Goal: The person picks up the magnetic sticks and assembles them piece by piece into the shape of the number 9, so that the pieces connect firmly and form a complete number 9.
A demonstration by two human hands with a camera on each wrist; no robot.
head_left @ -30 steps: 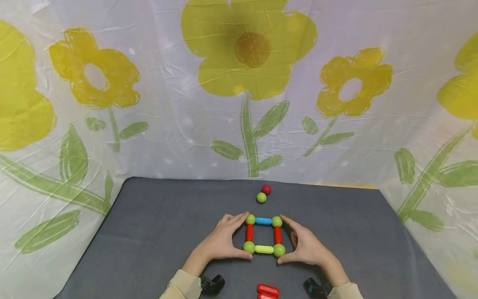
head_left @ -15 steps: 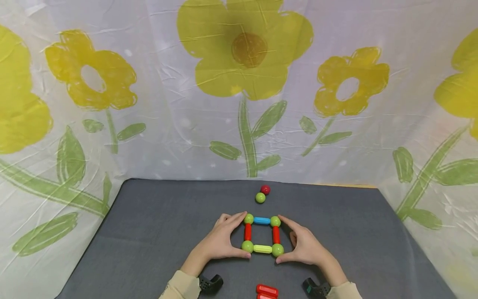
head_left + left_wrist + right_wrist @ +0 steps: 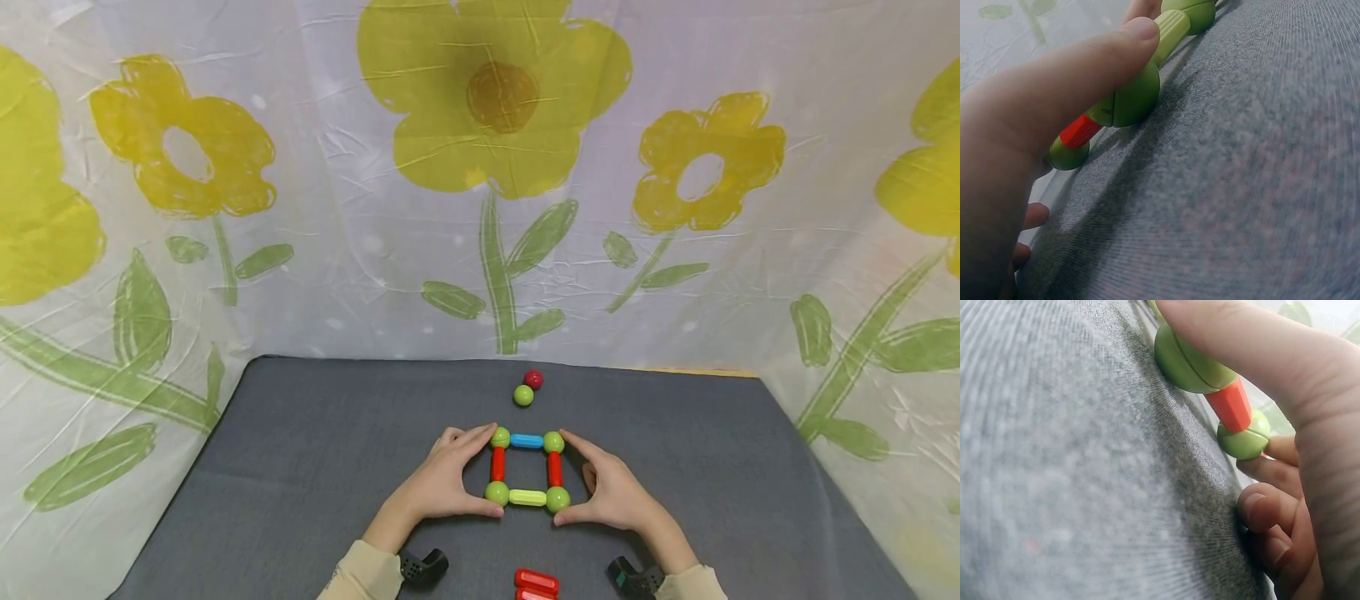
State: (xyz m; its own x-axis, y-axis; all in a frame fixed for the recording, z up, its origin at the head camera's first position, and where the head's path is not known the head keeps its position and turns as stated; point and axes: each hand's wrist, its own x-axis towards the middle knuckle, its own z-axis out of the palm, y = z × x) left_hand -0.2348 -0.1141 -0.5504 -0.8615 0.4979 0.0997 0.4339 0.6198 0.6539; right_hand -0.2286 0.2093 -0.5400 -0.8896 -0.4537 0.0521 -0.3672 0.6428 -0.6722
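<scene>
Through the head camera I have the square frame (image 3: 555,470) between my two hands, at the grey cloth (image 3: 330,442); whether it rests there or is slightly raised, I can't tell. It has green balls (image 3: 497,493) at its corners, a blue rod (image 3: 527,441) on its far side, a yellow-green rod (image 3: 528,497) on its near side and red rods (image 3: 498,465) left and right. My left hand (image 3: 448,479) grips the square's left side, thumb at the near corner ball and a finger at the far one. My right hand (image 3: 611,493) grips its right side likewise, and its wrist view shows the other fingers curled beside the square. Beyond the square sit a loose green ball (image 3: 523,395) and, just past that, a red ball (image 3: 533,379). Nearer than the square lie two loose red pieces (image 3: 536,581), one cut off by the picture's edge. Well behind the square hangs a backdrop (image 3: 345,275) printed with yellow flowers (image 3: 517,158).
</scene>
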